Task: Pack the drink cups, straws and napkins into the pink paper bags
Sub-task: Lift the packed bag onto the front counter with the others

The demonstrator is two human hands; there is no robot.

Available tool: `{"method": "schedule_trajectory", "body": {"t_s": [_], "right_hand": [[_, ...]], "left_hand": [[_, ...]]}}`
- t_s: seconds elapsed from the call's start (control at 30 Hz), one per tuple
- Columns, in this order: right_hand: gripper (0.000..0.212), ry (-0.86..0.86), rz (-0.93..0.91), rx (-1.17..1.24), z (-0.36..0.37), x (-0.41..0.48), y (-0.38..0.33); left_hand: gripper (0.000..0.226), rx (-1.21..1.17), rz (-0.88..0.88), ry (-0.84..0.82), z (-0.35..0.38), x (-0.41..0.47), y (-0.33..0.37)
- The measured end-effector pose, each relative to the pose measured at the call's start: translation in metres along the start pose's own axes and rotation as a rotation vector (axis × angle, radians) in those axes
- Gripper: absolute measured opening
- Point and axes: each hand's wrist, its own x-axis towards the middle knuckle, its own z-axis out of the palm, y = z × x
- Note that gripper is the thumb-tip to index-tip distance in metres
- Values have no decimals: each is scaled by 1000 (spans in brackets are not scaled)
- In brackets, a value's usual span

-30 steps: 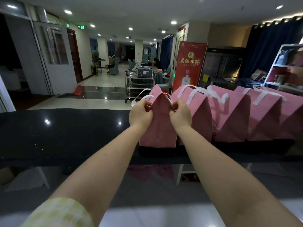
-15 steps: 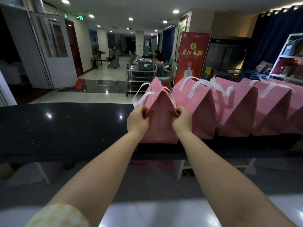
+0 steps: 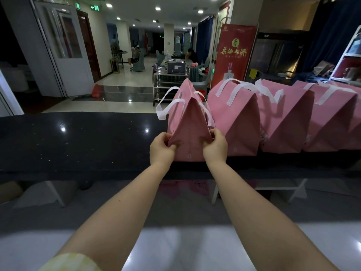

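A pink paper bag (image 3: 190, 122) with white handles stands on the black counter (image 3: 78, 141), its top folded to a peak. My left hand (image 3: 161, 150) pinches the bag's lower left side fold. My right hand (image 3: 214, 148) pinches the lower right side fold. To its right stand several more pink bags, the nearest (image 3: 236, 118) touching it, all closed at the top. No cups, straws or napkins are in view; the bags' insides are hidden.
The counter's left half stretches dark and glossy. Behind it are a steel trolley (image 3: 170, 83), a red banner (image 3: 234, 53) and a white shelf (image 3: 349, 55) at far right. People sit far back in the hall.
Both hands have slid down from the bag's top edge to its lower side folds. The bag's top now stands pressed into a sharp peak.
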Motion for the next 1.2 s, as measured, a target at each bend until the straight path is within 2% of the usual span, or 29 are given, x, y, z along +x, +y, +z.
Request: {"method": "schedule_trajectory", "body": {"t_s": [0.13, 0.27, 0.43, 0.67, 1.2], "right_hand": [[24, 25, 42, -12, -3, -19, 17], [10, 22, 54, -40, 0, -16, 21], [8, -28, 99, -78, -2, -20, 28], [12, -71, 120, -118, -5, -22, 31], [21, -158, 169, -318, -20, -8, 22]], "left_hand": [[16, 51, -35, 12, -7, -11, -16], [19, 111, -53, 11, -8, -10, -14], [15, 198, -28, -17, -6, -18, -17], [15, 349, -58, -4, -6, -20, -15], [24, 448, -96, 64, 4, -20, -10]]}}
